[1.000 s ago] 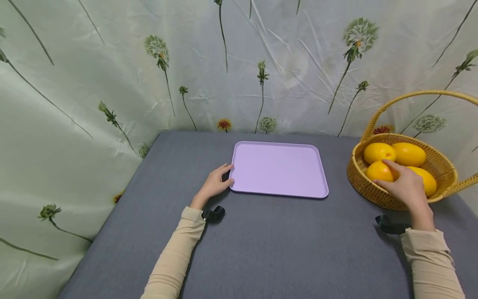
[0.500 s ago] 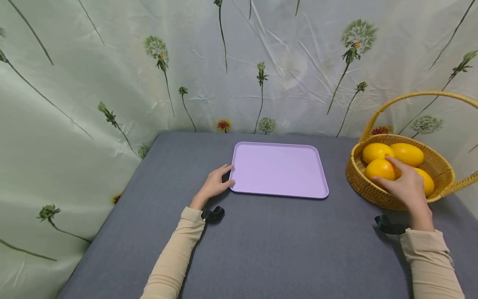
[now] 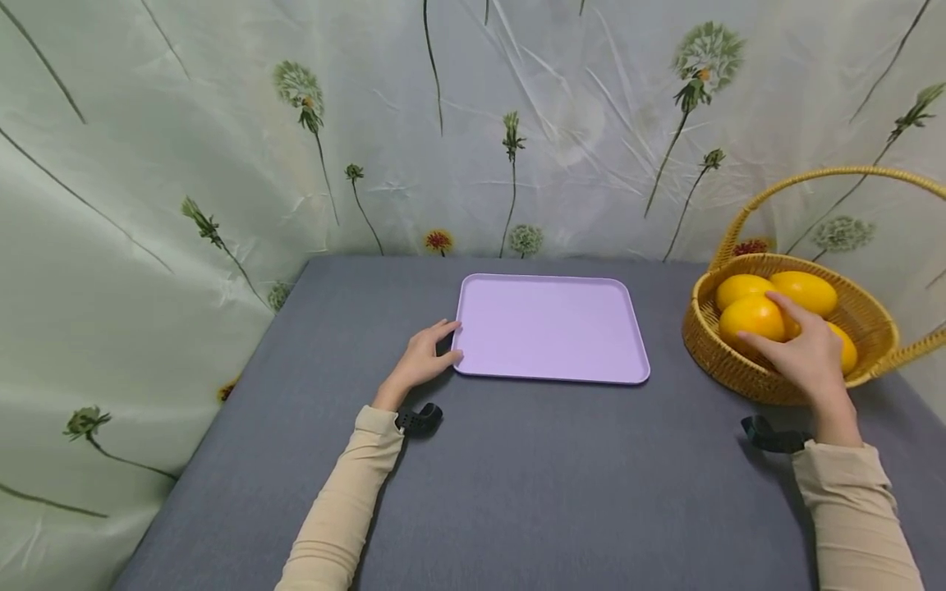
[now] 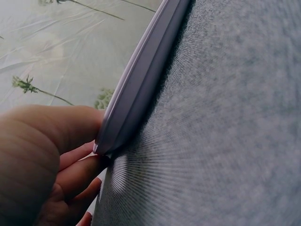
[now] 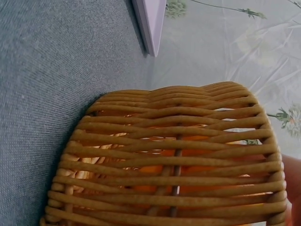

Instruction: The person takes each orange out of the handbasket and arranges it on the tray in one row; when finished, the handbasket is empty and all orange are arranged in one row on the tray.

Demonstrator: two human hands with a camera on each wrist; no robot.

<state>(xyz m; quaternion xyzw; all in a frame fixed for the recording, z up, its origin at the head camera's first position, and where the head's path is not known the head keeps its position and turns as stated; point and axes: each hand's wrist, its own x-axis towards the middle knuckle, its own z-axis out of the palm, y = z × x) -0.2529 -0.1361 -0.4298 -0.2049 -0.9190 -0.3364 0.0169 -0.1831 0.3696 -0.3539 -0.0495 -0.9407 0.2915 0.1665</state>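
Note:
My left hand (image 3: pixel 423 359) holds the left end of a flat lilac tray (image 3: pixel 550 328). In the left wrist view the thumb lies against the rim of the tray (image 4: pixel 136 80), with fingers under its corner. Over a woven basket (image 3: pixel 732 369) on the right, my right hand (image 3: pixel 809 357) grips a yellow-orange mango (image 3: pixel 752 318) between thumb and fingers. Other mangoes (image 3: pixel 805 291) lie behind and beside it in the basket, one partly covered by the hand. The right wrist view shows mostly the basket's slatted wall (image 5: pixel 164 160), which hides the grip.
A grey cloth (image 3: pixel 562 476) covers the table. The basket's tall arched handle (image 3: pixel 835 172) rises above the fruit. Behind the table hangs a pale curtain (image 3: pixel 414 123) printed with dandelions. Each wrist wears a black camera band (image 3: pixel 420 419).
My right hand has raised the mango slightly from its spot among the others. The left hand stays at the tray. The head view has shifted a little.

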